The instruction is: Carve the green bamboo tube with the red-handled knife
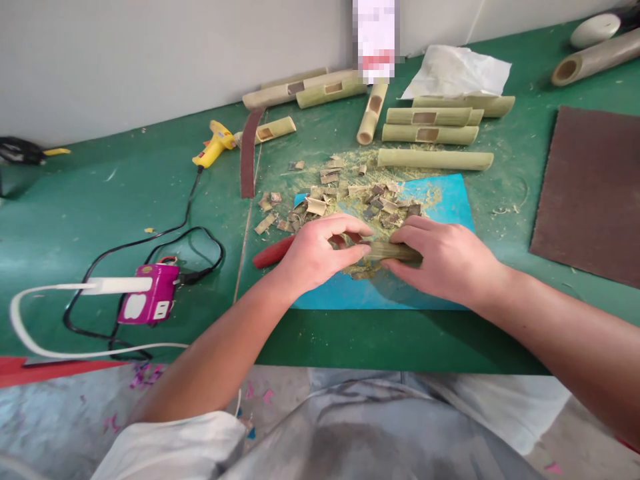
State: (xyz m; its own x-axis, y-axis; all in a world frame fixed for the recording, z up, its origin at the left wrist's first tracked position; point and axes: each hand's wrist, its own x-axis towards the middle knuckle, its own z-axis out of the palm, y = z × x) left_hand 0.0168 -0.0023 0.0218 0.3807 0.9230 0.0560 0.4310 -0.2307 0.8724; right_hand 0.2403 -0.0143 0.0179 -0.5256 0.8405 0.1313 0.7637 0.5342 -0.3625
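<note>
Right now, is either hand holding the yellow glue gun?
No, the glue gun lies on the green table, apart from the left hand and the right hand.

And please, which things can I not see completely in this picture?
All in the head view:
- Bamboo piece: right end hidden by the right hand.
- Red object: one end hidden by the left hand.
- Notice: pixelated, unreadable, cut by the top edge.
- Brown sheet: cut by the right edge.
</note>
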